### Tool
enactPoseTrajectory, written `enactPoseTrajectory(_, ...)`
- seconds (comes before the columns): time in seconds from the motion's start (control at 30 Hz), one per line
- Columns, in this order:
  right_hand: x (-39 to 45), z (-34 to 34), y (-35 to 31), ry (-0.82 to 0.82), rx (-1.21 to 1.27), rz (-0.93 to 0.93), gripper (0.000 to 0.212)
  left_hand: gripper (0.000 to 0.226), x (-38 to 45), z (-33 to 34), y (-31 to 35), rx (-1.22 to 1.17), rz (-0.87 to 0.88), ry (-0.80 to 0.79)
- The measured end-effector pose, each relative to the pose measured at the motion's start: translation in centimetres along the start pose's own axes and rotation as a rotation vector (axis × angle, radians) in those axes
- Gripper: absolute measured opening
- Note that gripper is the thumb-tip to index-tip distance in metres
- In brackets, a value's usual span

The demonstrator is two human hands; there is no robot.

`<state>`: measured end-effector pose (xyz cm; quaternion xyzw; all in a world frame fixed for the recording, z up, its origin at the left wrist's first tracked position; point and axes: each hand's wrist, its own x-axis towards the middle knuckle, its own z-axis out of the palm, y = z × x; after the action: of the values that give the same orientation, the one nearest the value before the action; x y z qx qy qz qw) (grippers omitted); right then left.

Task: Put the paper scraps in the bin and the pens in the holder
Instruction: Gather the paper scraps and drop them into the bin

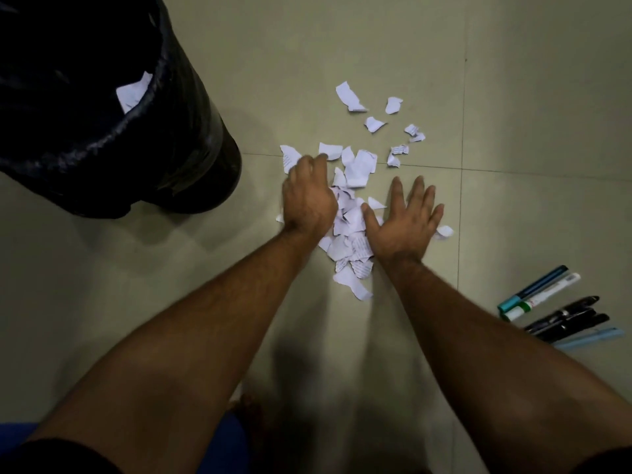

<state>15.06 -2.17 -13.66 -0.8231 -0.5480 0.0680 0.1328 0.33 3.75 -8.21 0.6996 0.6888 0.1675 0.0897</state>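
Note:
Several white paper scraps (355, 169) lie scattered on the tiled floor, most in a heap between my hands. My left hand (307, 196) rests on the heap's left side, fingers curled down onto the scraps. My right hand (403, 220) lies flat on the heap's right side with fingers spread. Loose scraps (349, 95) lie farther out, beyond both hands. The black bin (130, 138), lined with a black bag, stands at the upper left with one scrap (131, 92) inside. A bunch of pens and markers (554, 309) lies on the floor at the right. No holder is in view.
The floor (513, 114) is pale tile with thin grout lines. Blue cloth (20, 432) shows at the bottom left edge. Bare floor stretches between the bin and the scraps and beyond them to the right.

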Motion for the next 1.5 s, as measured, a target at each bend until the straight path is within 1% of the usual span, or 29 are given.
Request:
enactPoseTrajectory(0.03, -0.2, 0.1, -0.1, 0.033, -0.005, -0.006, 0.074, 0.061, 1.0, 0.2, -0.2, 0.099, -0.047, -0.043)
enactPoseTrajectory(0.1, -0.2, 0.3, -0.3, 0.048, -0.018, 0.004, 0.073, 0.064, 2.7, 1.3, -0.6, 0.174, -0.134, -0.212)
enactPoseTrajectory(0.13, -0.2, 0.3, -0.4, 0.044, -0.017, 0.011, 0.073, 0.064, 3.0, 1.8, -0.7, 0.179, -0.134, -0.273)
enactPoseTrajectory(0.17, -0.2, 0.2, -0.4, 0.046, -0.016, 0.016, 0.073, 0.062, 3.0, 2.3, -0.6, 0.172, -0.094, -0.32)
enactPoseTrajectory(0.2, -0.2, 0.1, -0.5, 0.055, -0.019, 0.016, 0.072, 0.06, 2.6, 2.7, -0.3, 0.14, -0.026, -0.333)
enactPoseTrajectory(0.23, -0.2, 0.0, -0.5, 0.055, -0.026, 0.019, 0.072, 0.058, 2.0, 3.0, 0.1, 0.084, 0.052, -0.335)
enactPoseTrajectory(0.3, -0.2, -0.1, -0.6, 0.043, -0.033, 0.022, 0.072, 0.053, 1.1, 3.0, 1.1, 0.01, 0.141, -0.268)
enactPoseTrajectory(0.33, -0.2, 0.0, -0.6, 0.045, -0.034, 0.022, 0.071, 0.052, 1.3, 3.0, 1.5, 0.035, 0.151, -0.209)
enactPoseTrajectory(0.4, -0.2, 0.0, -0.8, 0.06, -0.044, 0.021, 0.07, 0.057, 3.2, 2.7, 2.2, 0.117, 0.121, -0.105)
enactPoseTrajectory(0.43, -0.2, 0.0, -0.7, 0.059, -0.047, 0.022, 0.07, 0.059, 4.6, 2.5, 2.8, 0.137, 0.111, -0.096)
enactPoseTrajectory(0.47, -0.1, -0.1, -0.6, 0.057, -0.043, 0.023, 0.07, 0.059, 6.1, 2.5, 3.5, 0.142, 0.126, -0.128)
enactPoseTrajectory(0.6, -0.1, -0.3, -0.5, 0.04, -0.026, 0.032, 0.071, 0.064, 11.0, 3.9, 5.9, 0.154, 0.209, -0.348)
enactPoseTrajectory(0.7, 0.0, -0.5, -0.7, 0.059, 0.011, 0.035, 0.071, 0.058, 11.5, 4.6, 6.3, 0.245, 0.276, -0.498)
enactPoseTrajectory(0.73, 0.1, -0.6, -0.6, 0.049, 0.012, 0.038, 0.071, 0.052, 11.1, 4.7, 6.3, 0.274, 0.295, -0.486)
enactPoseTrajectory(0.8, 0.1, -0.7, -0.6, 0.013, 0.015, 0.039, 0.072, 0.042, 10.0, 4.4, 6.7, 0.336, 0.312, -0.272)
enactPoseTrajectory(0.83, 0.0, -0.8, -0.5, -0.001, 0.017, 0.04, 0.073, 0.041, 9.6, 4.3, 7.2, 0.34, 0.289, -0.205)
enactPoseTrajectory(0.87, 0.1, -0.9, -0.5, -0.009, 0.015, 0.041, 0.074, 0.043, 9.6, 4.6, 7.6, 0.32, 0.273, -0.181)
enactPoseTrajectory(0.9, 0.2, -0.9, -0.5, -0.016, 0.006, 0.042, 0.074, 0.047, 9.7, 4.9, 8.2, 0.29, 0.293, -0.195)
enactPoseTrajectory(0.93, 0.2, -0.8, -0.6, -0.022, -0.005, 0.044, 0.074, 0.052, 9.8, 5.3, 8.9, 0.258, 0.35, -0.264)
enactPoseTrajectory(1.0, 0.2, -0.8, -0.6, -0.017, -0.012, 0.047, 0.075, 0.056, 9.9, 6.2, 9.9, 0.279, 0.532, -0.389)
enactPoseTrajectory(1.03, 0.2, -0.8, -0.6, -0.008, -0.008, 0.051, 0.076, 0.056, 10.0, 6.9, 10.0, 0.31, 0.592, -0.441)
enactPoseTrajectory(1.07, 0.2, -0.8, -0.6, -0.001, 0.0, 0.055, 0.079, 0.057, 10.2, 7.1, 9.5, 0.329, 0.599, -0.47)
enactPoseTrajectory(1.1, 0.2, -0.8, -0.6, 0.0, 0.011, 0.06, 0.082, 0.056, 10.0, 7.2, 8.6, 0.33, 0.591, -0.448)
enactPoseTrajectory(1.23, 0.2, -0.7, -0.4, -0.016, 0.03, 0.058, 0.089, 0.038, 7.9, 5.7, 3.9, 0.253, 0.564, -0.118)
enactPoseTrajectory(1.3, 0.3, -0.7, -0.2, -0.029, 0.019, 0.056, 0.09, 0.042, 7.9, 5.3, 3.8, 0.224, 0.549, -0.068)
enactPoseTrajectory(1.33, 0.3, -0.7, -0.2, -0.037, 0.022, 0.051, 0.089, 0.049, 8.3, 5.2, 4.2, 0.229, 0.524, -0.085)
enactPoseTrajectory(1.4, 0.2, -0.6, -0.3, -0.044, 0.029, 0.041, 0.087, 0.061, 9.5, 5.1, 4.8, 0.241, 0.474, -0.202)
enactPoseTrajectory(1.47, 0.3, -0.6, -0.5, -0.032, 0.04, 0.034, 0.084, 0.067, 9.2, 5.2, 4.0, 0.249, 0.486, -0.361)
enactPoseTrajectory(1.5, 0.3, -0.7, -0.3, -0.037, 0.048, 0.031, 0.083, 0.065, 8.2, 5.2, 3.3, 0.243, 0.514, -0.398)
